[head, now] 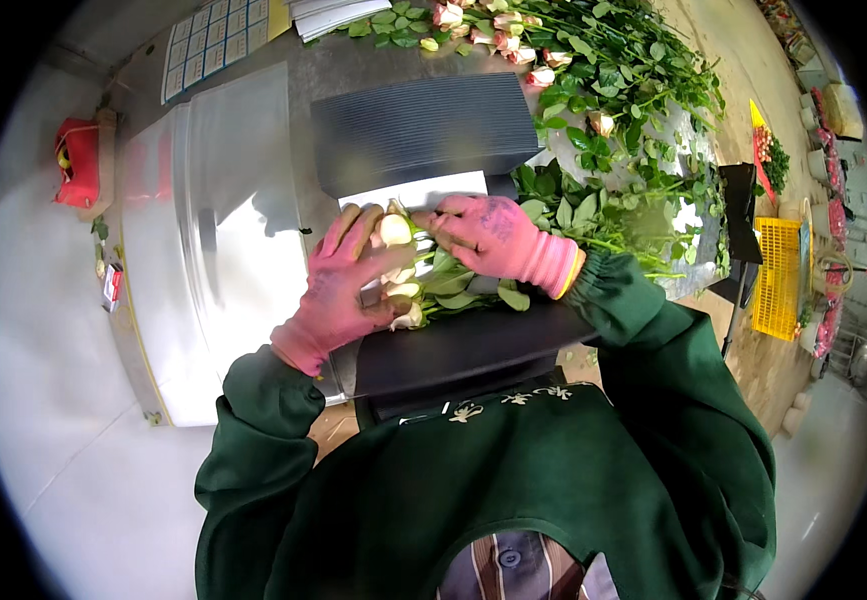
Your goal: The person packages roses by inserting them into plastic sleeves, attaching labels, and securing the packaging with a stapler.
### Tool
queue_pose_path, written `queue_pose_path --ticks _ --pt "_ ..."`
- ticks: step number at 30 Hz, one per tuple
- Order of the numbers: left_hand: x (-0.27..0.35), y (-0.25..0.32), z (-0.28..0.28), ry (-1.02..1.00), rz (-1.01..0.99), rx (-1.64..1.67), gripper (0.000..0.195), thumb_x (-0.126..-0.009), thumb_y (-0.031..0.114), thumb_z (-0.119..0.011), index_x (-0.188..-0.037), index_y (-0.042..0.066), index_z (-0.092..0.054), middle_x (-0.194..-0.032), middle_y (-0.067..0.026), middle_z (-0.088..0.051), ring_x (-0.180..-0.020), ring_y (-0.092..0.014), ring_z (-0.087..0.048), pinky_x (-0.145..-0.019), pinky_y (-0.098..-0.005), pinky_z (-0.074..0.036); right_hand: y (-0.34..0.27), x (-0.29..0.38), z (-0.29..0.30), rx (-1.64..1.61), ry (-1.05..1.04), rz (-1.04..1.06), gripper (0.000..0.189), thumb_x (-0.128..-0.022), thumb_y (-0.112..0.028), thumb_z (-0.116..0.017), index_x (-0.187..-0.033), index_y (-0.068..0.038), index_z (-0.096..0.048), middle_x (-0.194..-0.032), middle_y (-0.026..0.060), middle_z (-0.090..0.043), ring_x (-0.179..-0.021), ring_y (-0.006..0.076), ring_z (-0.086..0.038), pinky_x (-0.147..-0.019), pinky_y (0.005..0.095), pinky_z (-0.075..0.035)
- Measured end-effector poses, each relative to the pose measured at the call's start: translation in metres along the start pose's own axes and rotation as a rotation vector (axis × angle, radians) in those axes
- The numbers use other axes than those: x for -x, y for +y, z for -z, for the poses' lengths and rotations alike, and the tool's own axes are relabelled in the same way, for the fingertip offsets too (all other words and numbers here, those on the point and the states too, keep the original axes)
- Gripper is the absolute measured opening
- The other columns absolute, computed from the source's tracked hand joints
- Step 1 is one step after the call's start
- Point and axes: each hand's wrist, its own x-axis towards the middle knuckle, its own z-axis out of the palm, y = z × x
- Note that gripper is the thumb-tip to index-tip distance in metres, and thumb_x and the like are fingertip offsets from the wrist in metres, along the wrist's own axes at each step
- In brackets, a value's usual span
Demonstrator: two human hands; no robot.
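Observation:
Several pale cream roses (397, 229) lie with their heads to the left and leaves (448, 281) to the right, on white paper (433, 191). The paper rests in a black stand between a ribbed back panel (426, 127) and a smooth front panel (463, 349). My left hand (347, 281), in a soiled pink glove, cups the rose heads from the left, its fingers spread around them. From the right, my right hand (489, 231), also gloved in pink, bends its fingers over the upper roses and the paper. Its fingertips are partly hidden, so its grip is unclear.
Pink-tinged roses (508, 41) and leafy stems (636, 82) are heaped at the back right. Clear plastic sheets (238, 225) lie left of the stand. Behind are a printed label sheet (215, 45) and white papers (336, 15). A yellow crate (775, 277) stands at the far right.

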Motion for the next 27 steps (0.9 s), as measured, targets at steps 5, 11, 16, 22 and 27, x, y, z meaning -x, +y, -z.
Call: queue_pose_path --ticks 5,11,16,22,27 --pt "-0.006 0.0 0.006 0.057 -0.029 -0.009 0.062 -0.063 0.022 -0.081 -0.124 0.017 -0.069 -0.136 -0.0158 -0.056 -0.129 -0.038 -0.048 -0.106 -0.0462 -0.04 -0.004 -0.004 0.001 0.085 0.045 0.105 0.046 -0.082 -0.031 -0.064 -0.124 -0.012 -0.06 -0.096 0.0071 -0.06 -0.086 0.0296 -0.065 -0.073 0.0423 -0.054" --pt "-0.02 -0.003 0.008 0.026 0.035 -0.02 0.062 -0.064 0.015 -0.081 -0.123 0.006 -0.064 -0.124 -0.0144 -0.063 -0.119 -0.036 -0.055 -0.104 -0.0449 -0.043 -0.009 0.003 0.071 0.169 0.111 0.15 0.034 -0.083 -0.028 -0.069 -0.113 -0.013 -0.066 -0.114 0.0051 -0.064 -0.104 0.0254 -0.062 -0.085 0.0392 -0.051" --pt "-0.023 0.007 0.008 0.064 -0.012 -0.053 0.059 -0.063 0.012 -0.084 -0.118 0.008 -0.065 -0.121 -0.0124 -0.064 -0.115 -0.036 -0.057 -0.101 -0.0461 -0.043 0.167 0.033 0.152 0.504 0.075 -0.673 0.032 -0.089 -0.023 -0.063 -0.119 -0.013 -0.067 -0.117 0.0106 -0.065 -0.102 0.0289 -0.065 -0.093 0.0402 -0.052" --pt "-0.026 0.008 0.008 0.016 0.009 -0.06 0.06 -0.062 0.013 -0.084 -0.12 0.01 -0.065 -0.124 -0.0108 -0.063 -0.118 -0.035 -0.055 -0.103 -0.0461 -0.042 0.255 0.077 0.106 0.774 -0.182 -0.673 0.026 -0.095 -0.026 -0.057 -0.117 -0.018 -0.07 -0.12 0.0048 -0.066 -0.123 0.0265 -0.056 -0.102 0.0575 -0.04" --pt "-0.024 0.0 0.007 0.028 0.004 -0.038 0.061 -0.062 0.014 -0.082 -0.121 0.007 -0.065 -0.123 -0.0123 -0.062 -0.119 -0.035 -0.054 -0.105 -0.0449 -0.042 0.128 0.03 0.24 0.056 0.719 -0.121 0.026 -0.089 -0.012 -0.069 -0.115 -0.01 -0.068 -0.097 0.0104 -0.069 -0.085 0.0304 -0.067 -0.077 0.0351 -0.055"
